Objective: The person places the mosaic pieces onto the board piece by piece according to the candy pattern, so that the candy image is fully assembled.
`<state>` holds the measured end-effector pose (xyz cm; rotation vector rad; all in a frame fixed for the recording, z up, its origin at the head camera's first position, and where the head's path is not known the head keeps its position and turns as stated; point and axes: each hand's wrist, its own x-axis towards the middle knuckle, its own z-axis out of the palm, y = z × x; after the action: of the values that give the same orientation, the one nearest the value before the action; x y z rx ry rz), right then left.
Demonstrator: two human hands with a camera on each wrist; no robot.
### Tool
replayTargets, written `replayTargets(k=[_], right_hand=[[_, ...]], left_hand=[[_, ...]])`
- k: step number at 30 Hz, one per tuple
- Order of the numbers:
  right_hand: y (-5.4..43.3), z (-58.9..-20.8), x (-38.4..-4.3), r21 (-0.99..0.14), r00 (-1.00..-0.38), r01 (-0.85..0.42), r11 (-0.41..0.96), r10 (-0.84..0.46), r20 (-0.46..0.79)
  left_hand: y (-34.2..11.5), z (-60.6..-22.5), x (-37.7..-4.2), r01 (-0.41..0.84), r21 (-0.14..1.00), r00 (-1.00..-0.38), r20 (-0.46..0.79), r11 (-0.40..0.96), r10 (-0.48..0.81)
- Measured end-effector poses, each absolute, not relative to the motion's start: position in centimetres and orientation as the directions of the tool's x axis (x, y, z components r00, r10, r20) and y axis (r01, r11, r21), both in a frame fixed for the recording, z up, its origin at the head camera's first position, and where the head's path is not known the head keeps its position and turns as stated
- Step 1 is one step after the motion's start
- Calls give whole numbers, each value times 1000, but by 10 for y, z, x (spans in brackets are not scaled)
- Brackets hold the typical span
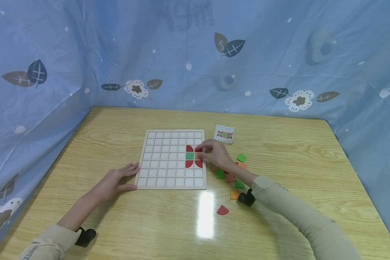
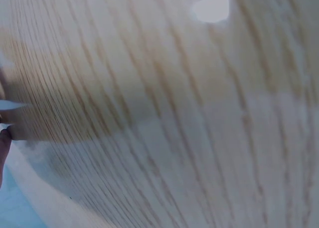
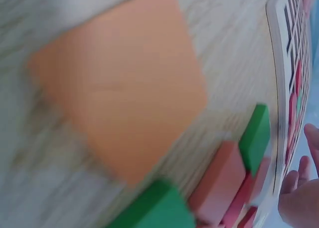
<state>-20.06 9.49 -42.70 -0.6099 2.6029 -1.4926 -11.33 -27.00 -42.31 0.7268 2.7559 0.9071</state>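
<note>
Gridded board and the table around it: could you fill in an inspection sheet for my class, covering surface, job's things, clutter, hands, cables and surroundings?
Surface: wood-grained table with a bright glare.
Job's things: gridded board bearing red pieces and a green square; pattern card beyond its right side.
Clutter: loose pieces right of the board; one red quarter-circle lies apart.
Left hand: rests against the board's left edge.
Right hand: at an orange square on the board; pinching or only touching, unclear.
Cables: nothing seen.
Surroundings: blue cloth printed with leaves and flowers.

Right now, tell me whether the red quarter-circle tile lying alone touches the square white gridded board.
Apart. The head view shows bare wooden tabletop between the red quarter-circle tile and the lower right corner of the gridded board.
</note>
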Motion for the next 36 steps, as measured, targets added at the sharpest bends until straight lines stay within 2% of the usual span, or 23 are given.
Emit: replayTargets(k=[7, 14, 21, 30, 36], right_hand=[[127, -423, -195, -886, -913, -291, 362, -383, 144], [174, -419, -178, -953, -948, -131, 274, -317, 39], [212, -427, -162, -953, -964, -81, 291, -266, 1], [233, -434, -137, -978, -953, -58, 200, -303, -6], [238, -439, -117, -969, -948, -25, 247, -314, -55]], left_hand=[[-270, -422, -113, 402, 591, -870, 9, 699, 493], [-270, -424, -115, 432, 575, -862, 37, 695, 506], [-270, -426, -115, 447, 556, -861, 54, 701, 506], [-271, -426, -115, 424, 569, -867, 29, 705, 498], [-271, -428, -115, 430, 548, -868, 33, 717, 495]])
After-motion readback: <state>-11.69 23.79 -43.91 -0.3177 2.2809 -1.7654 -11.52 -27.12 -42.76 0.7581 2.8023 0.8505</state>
